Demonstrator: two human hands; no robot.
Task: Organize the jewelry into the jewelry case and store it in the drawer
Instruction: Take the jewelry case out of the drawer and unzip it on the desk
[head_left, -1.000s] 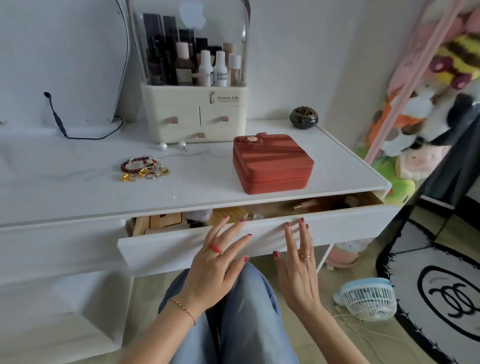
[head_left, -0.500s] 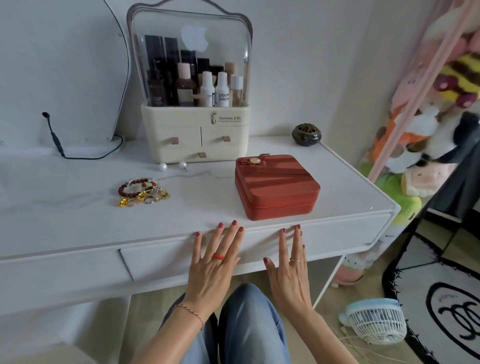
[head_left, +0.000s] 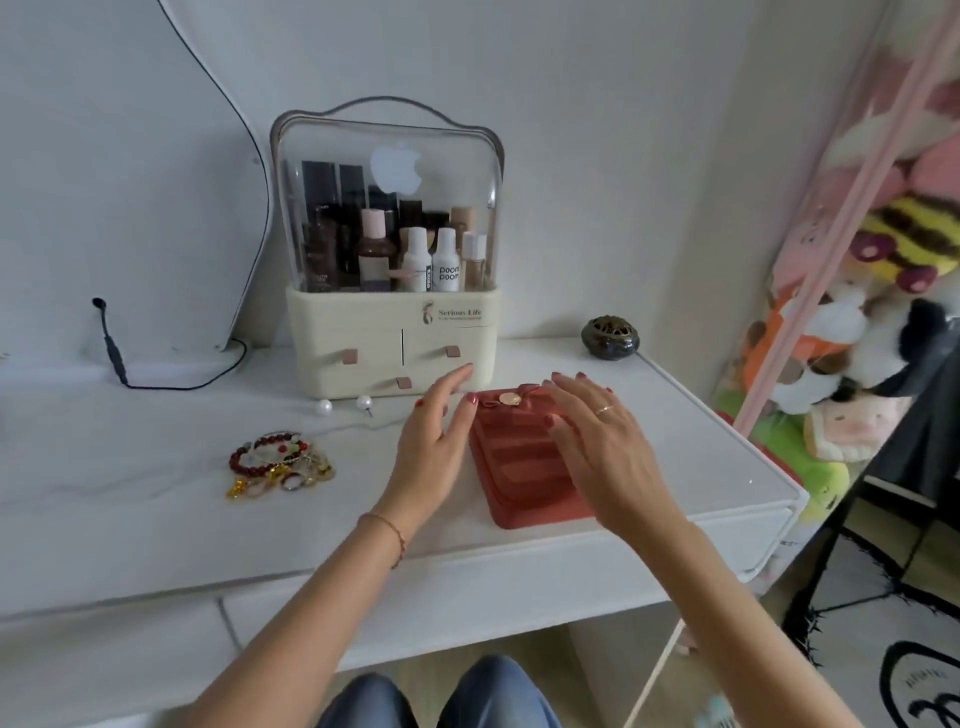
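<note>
Both hands have left the drawer front (head_left: 415, 587), now closed; left hand (head_left: 434, 447) and right hand (head_left: 602, 452), fingers spread and holding nothing, flank the red jewelry case (head_left: 514, 467) at frame centre

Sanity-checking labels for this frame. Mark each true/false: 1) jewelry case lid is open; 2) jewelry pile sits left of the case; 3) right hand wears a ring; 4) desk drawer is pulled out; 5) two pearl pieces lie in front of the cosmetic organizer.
1) False. The red jewelry case is closed, its clasp at the far edge.
2) True. The jewelry pile lies on the desktop, left of the case and apart from it.
3) True. The right hand, over the case, has a ring on one finger; the left hand is at the case's left side.
4) False. The drawer is shut flush.
5) True. Two pearl pieces lie before the cosmetic organizer.
</note>
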